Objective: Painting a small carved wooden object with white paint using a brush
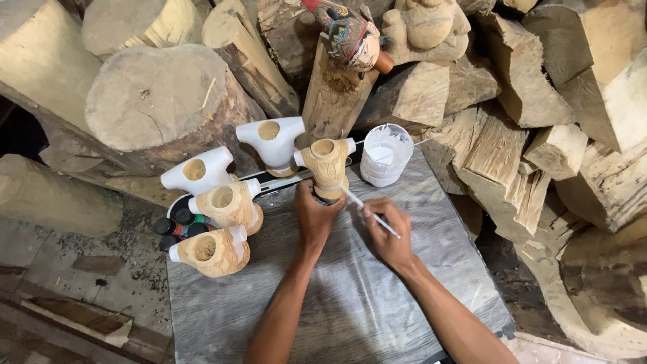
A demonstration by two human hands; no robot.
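While our left hand point(314, 217) wrapped its fingers point(322, 202) around the base of a carved wooden torso point(326, 164), holding it upright on the grey board point(350, 303), our right hand point(387, 232) pinched a thin white brush point(367, 209) between thumb and fingertips, its tip touching the carving's lower front just beside our left thumb. Just beyond the brush hand stood a white paint cup point(385, 154), near the board's far edge. To the left of our gripping fingers lay two more carved torsos point(222, 229) with white-painted arm stubs, one nearer us than the other. Past them rested two fully white torsos point(269, 138), close to the carving we held. A cluster of small paint bottles point(176, 226) with dark caps sat at the board's left corner, beside the lying pieces. Farther out, split logs and round wood blocks point(158, 101) were piled around, and a painted puppet head point(350, 37) rested among them straight beyond our hands.
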